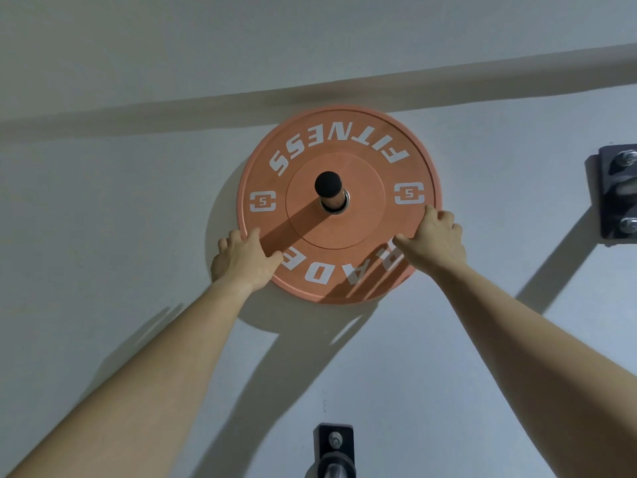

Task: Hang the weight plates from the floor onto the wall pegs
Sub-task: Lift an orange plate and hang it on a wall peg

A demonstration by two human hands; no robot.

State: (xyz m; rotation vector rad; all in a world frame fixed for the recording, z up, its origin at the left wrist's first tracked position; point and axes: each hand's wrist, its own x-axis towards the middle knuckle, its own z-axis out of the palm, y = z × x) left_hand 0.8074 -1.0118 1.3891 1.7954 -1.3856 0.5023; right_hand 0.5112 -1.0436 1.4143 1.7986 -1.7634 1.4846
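An orange weight plate (339,143) with white upside-down lettering hangs flat against the white wall on a metal peg with a black end cap (328,188), which passes through its centre hole. My left hand (243,258) grips the plate's lower left edge, thumb on the face and fingers curled behind the rim. My right hand (436,241) grips the lower right edge the same way. Both arms reach up from below.
A second wall peg on a black bracket (335,450) sticks out below the plate, at the bottom of the view. Another black bolted bracket (618,191) is on the wall at the right edge. A grey band (138,113) runs across the wall above.
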